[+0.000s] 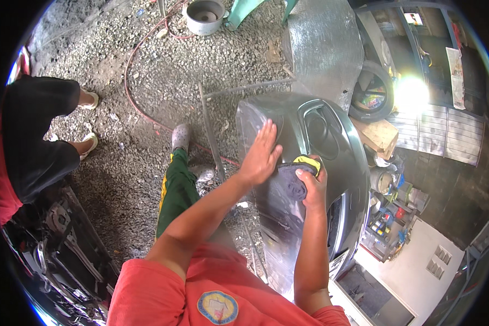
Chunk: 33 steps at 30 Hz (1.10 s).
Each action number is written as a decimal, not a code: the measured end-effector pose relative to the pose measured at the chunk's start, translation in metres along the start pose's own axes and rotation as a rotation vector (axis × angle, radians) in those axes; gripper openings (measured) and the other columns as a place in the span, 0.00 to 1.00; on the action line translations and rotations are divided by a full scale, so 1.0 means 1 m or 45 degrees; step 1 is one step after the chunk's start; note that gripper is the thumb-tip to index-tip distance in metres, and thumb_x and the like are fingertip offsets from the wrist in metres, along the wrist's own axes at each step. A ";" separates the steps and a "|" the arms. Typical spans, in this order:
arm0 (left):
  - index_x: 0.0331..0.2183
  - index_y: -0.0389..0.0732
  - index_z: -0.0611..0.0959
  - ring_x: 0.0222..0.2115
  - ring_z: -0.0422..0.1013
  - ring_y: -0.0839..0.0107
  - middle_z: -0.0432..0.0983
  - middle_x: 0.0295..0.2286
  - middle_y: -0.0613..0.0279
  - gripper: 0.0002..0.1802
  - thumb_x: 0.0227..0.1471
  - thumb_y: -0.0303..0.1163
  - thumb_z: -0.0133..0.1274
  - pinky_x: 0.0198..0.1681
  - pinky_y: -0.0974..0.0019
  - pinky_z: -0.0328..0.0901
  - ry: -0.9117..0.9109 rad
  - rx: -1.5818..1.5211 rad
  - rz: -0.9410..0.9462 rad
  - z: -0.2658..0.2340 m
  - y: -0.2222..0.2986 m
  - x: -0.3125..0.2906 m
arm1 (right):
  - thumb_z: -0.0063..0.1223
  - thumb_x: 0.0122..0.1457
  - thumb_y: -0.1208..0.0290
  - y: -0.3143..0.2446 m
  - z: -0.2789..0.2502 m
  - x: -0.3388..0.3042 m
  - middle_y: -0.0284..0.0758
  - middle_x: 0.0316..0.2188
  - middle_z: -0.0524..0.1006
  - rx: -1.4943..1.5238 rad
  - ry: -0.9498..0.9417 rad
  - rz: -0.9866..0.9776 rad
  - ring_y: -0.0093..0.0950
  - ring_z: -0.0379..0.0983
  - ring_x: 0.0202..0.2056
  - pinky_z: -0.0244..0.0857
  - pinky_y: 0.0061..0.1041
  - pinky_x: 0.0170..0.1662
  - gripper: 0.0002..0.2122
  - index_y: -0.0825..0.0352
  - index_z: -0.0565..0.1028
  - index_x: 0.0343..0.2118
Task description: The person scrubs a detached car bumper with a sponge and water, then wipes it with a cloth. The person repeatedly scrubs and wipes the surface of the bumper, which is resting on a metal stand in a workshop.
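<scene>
A dark grey car bumper (280, 119) lies in front of me, with dull, whitish film or dust along its near-left side and a glossier far-right side. My left hand (261, 155) rests flat on the dull part, its fingers stretched out together. To its right, my right hand (315, 187) grips a bunched dark grey cloth (293, 183) with a bright yellow part (308, 162) at its top. The cloth is against or just over the bumper; I cannot tell which. A recessed opening (319, 127) in the bumper lies just beyond the cloth.
A metal frame stand (209, 125) shows beside the bumper. A red hose (129, 81) crosses the gravel ground (103, 60). Another person (38, 114) stands at left above dark car parts (65, 244). A tire (376, 92), cardboard box (377, 136) and cluttered shelf items (388, 223) line the right.
</scene>
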State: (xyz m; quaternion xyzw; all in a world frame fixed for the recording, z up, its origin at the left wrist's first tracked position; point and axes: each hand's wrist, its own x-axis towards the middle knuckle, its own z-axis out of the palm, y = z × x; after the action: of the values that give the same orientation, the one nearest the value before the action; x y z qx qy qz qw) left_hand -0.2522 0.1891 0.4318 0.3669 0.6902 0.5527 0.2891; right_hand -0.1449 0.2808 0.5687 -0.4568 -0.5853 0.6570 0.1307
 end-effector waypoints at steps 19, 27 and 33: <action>0.65 0.29 0.53 0.68 0.42 0.46 0.44 0.66 0.38 0.36 0.65 0.40 0.42 0.71 0.51 0.39 -0.027 0.117 0.079 -0.011 -0.012 0.010 | 0.57 0.49 0.79 -0.006 0.006 -0.001 0.33 0.35 0.77 0.174 0.052 0.042 0.21 0.74 0.36 0.69 0.21 0.42 0.15 0.69 0.72 0.42; 0.65 0.29 0.54 0.68 0.43 0.47 0.45 0.66 0.37 0.36 0.66 0.43 0.40 0.71 0.53 0.39 -0.127 0.166 0.047 -0.024 -0.022 0.022 | 0.57 0.49 0.78 -0.004 0.003 0.000 0.33 0.35 0.76 0.202 0.046 0.060 0.21 0.74 0.36 0.68 0.20 0.42 0.15 0.68 0.72 0.42; 0.66 0.29 0.52 0.69 0.41 0.48 0.44 0.66 0.38 0.38 0.67 0.46 0.38 0.71 0.49 0.37 -0.043 0.105 0.118 0.003 0.006 -0.009 | 0.55 0.49 0.76 -0.006 0.003 0.000 0.34 0.35 0.75 0.168 0.095 0.045 0.22 0.74 0.35 0.69 0.21 0.40 0.17 0.70 0.72 0.44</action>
State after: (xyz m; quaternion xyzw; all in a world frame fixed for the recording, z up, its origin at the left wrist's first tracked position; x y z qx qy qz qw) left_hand -0.2435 0.1845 0.4373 0.4193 0.6898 0.5303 0.2594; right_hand -0.1494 0.2801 0.5740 -0.4817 -0.5271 0.6789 0.1707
